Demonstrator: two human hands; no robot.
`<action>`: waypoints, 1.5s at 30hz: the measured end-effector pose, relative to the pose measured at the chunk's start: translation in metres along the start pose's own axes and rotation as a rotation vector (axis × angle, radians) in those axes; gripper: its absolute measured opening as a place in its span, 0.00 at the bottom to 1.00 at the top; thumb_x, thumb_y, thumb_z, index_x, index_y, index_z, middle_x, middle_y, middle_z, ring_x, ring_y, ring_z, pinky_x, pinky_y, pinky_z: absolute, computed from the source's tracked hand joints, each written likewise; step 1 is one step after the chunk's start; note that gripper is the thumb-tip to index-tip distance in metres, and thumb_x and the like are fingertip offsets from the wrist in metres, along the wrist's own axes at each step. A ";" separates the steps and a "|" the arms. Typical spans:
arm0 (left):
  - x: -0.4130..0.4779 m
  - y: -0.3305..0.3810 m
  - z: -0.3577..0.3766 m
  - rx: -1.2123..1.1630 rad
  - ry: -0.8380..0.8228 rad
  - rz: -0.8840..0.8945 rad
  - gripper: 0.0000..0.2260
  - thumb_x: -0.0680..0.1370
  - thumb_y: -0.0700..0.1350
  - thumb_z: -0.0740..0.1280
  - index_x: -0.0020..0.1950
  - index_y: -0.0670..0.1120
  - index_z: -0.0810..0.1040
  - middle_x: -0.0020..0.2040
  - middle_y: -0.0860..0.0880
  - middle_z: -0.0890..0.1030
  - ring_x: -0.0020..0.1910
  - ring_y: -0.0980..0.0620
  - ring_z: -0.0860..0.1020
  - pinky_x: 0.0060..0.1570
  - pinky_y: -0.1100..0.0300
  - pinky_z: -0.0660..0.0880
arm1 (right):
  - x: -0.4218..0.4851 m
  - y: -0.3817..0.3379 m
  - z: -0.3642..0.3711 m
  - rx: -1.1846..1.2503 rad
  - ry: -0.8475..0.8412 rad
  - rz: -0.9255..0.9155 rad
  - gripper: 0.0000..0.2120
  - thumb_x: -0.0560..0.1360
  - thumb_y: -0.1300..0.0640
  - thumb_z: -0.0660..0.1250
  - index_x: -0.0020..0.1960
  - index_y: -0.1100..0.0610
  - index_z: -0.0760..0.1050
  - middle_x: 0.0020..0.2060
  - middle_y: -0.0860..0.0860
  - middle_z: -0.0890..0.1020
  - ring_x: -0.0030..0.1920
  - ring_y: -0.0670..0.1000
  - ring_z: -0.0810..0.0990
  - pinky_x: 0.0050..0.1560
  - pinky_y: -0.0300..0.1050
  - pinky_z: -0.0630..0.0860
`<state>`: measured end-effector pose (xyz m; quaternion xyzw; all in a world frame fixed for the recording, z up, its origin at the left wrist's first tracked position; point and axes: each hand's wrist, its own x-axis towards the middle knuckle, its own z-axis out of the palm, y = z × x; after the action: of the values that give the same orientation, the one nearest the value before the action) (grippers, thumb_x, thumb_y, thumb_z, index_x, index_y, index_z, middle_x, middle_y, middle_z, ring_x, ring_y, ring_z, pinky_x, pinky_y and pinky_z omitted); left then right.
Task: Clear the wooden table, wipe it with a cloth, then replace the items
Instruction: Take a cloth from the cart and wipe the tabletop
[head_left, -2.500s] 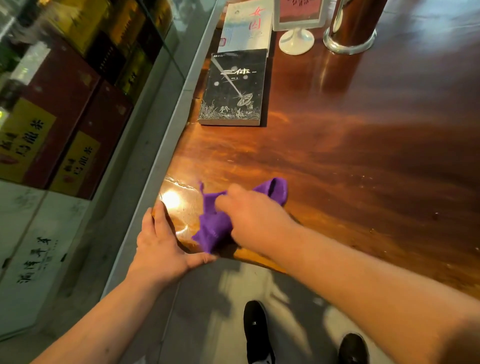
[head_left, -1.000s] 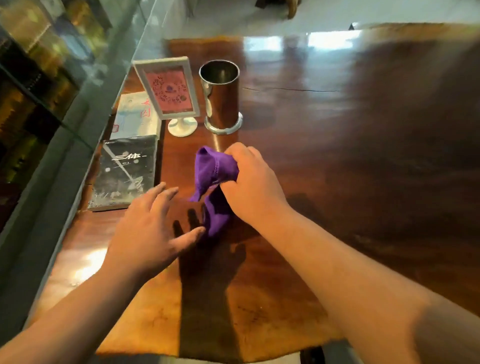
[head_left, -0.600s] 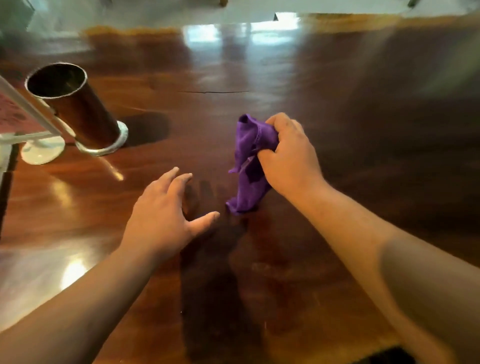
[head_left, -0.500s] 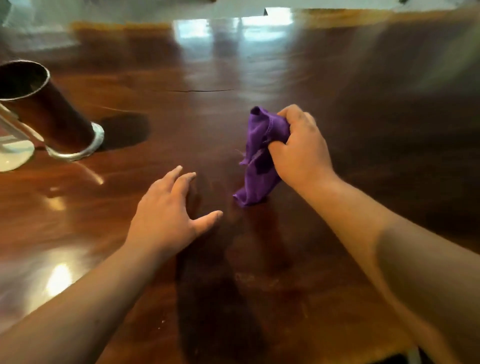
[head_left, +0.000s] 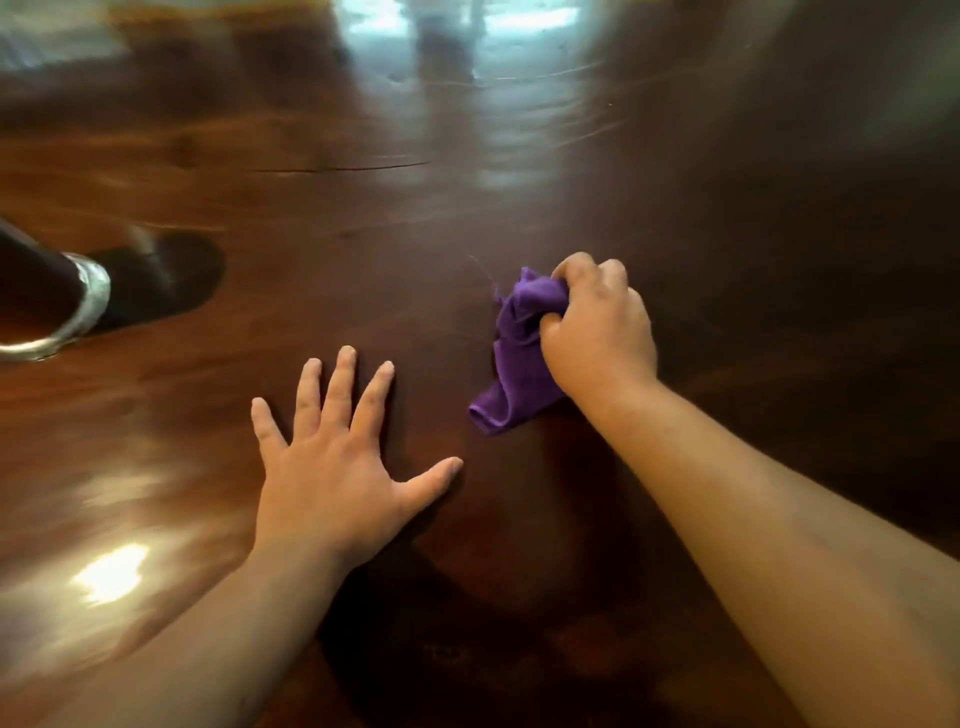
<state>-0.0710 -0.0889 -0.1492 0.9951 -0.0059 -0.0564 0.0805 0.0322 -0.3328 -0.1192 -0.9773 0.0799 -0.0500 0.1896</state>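
A glossy dark wooden table (head_left: 727, 218) fills the view. My right hand (head_left: 597, 332) grips a bunched purple cloth (head_left: 514, 364) and presses it on the wood right of centre. My left hand (head_left: 332, 467) lies flat on the table with its fingers spread, a short way left of the cloth, holding nothing. At the left edge only the base of the metal cup (head_left: 67, 306) shows. The books and the sign stand are out of view.
A thin crack (head_left: 343, 167) runs across the wood behind the hands. Bright reflections lie on the far side and at the near left. Bare tabletop stretches right and beyond the cloth.
My right hand has carried the cloth from the table's left corner across toward the middle. My left hand has spread flat on the wood. The view has swung right, leaving the books and sign behind.
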 end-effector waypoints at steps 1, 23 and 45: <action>0.001 -0.001 0.000 0.007 -0.004 -0.004 0.51 0.67 0.85 0.46 0.84 0.59 0.54 0.86 0.50 0.50 0.84 0.46 0.42 0.76 0.30 0.42 | 0.001 -0.006 0.009 -0.042 0.012 -0.005 0.11 0.77 0.55 0.66 0.59 0.51 0.72 0.53 0.54 0.71 0.47 0.55 0.71 0.42 0.50 0.67; 0.007 0.000 -0.002 0.017 -0.039 0.005 0.51 0.68 0.85 0.50 0.84 0.57 0.58 0.85 0.48 0.54 0.84 0.44 0.45 0.76 0.28 0.44 | 0.039 -0.049 0.041 -0.249 0.053 -0.192 0.12 0.78 0.60 0.57 0.59 0.55 0.73 0.54 0.60 0.75 0.51 0.64 0.75 0.44 0.55 0.68; 0.009 0.000 -0.003 0.024 -0.038 -0.004 0.50 0.68 0.85 0.51 0.84 0.58 0.58 0.85 0.50 0.53 0.84 0.46 0.44 0.77 0.29 0.44 | -0.007 -0.041 0.032 -0.184 -0.087 -0.455 0.12 0.75 0.59 0.64 0.59 0.55 0.74 0.50 0.57 0.76 0.44 0.58 0.73 0.40 0.52 0.69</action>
<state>-0.0620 -0.0882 -0.1475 0.9948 -0.0060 -0.0754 0.0681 0.0347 -0.2824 -0.1340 -0.9845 -0.1461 -0.0420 0.0872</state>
